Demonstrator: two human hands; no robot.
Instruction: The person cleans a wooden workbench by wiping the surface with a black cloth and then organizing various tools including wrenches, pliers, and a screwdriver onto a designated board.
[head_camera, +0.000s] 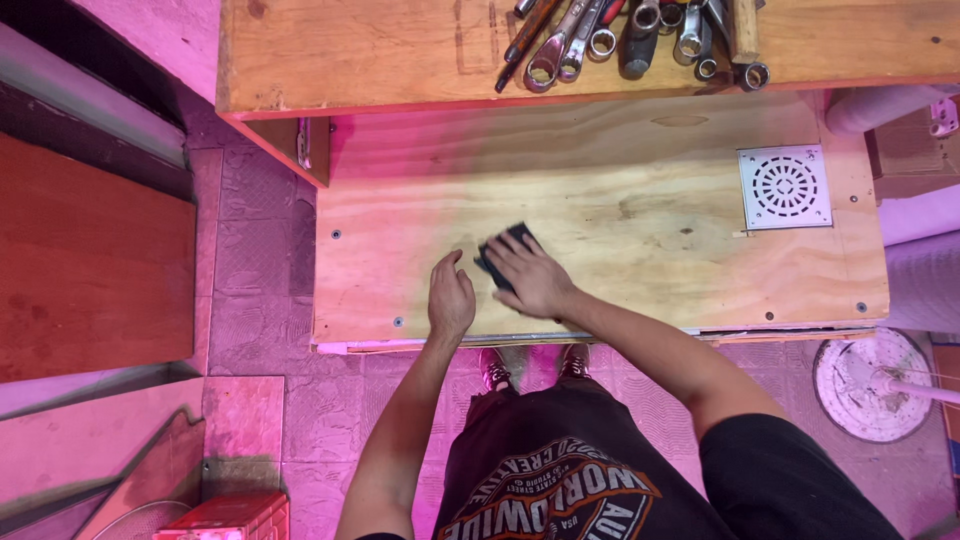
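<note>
Fingers of the right hand (530, 275) hide most of a dark block (503, 246).

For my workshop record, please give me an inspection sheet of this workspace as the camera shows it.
Surface: plywood panel, bare, screws at the edges.
Job's things: dark block under the right hand.
Clutter: wrenches piled on the upper shelf.
Grippers: left hand rests flat on the panel, holding nothing.
Cables: nothing seen.
Surroundings: square metal vent grille set in the panel; red box and round fan base on the floor.
</note>
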